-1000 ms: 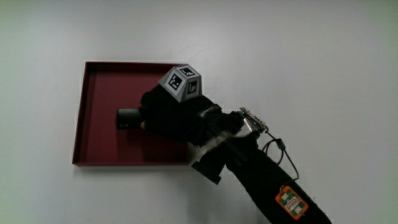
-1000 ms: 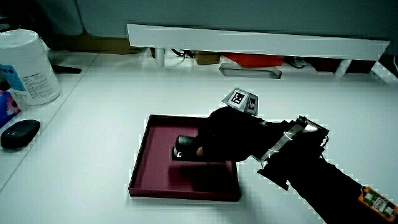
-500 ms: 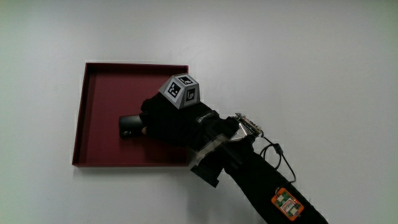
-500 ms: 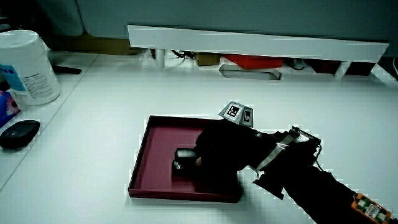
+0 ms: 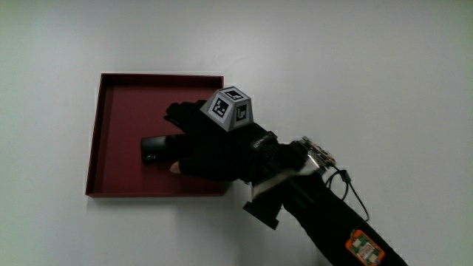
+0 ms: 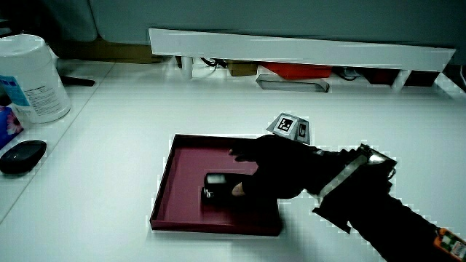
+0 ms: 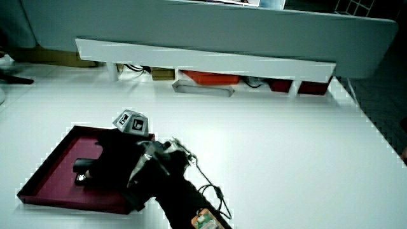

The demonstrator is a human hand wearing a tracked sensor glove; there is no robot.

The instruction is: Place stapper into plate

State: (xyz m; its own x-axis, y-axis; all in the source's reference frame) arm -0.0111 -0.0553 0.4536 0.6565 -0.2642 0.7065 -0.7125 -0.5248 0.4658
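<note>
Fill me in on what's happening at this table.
A gloved hand is over a dark red tray that serves as the plate. A small black stapler lies flat inside the tray, and the hand's fingers are spread above it rather than clamped around it. A white tub and a black mouse sit near the table's edge.

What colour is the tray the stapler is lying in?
Dark red, a square tray with a low rim; the main view shows it best. The stapler itself is black.
</note>
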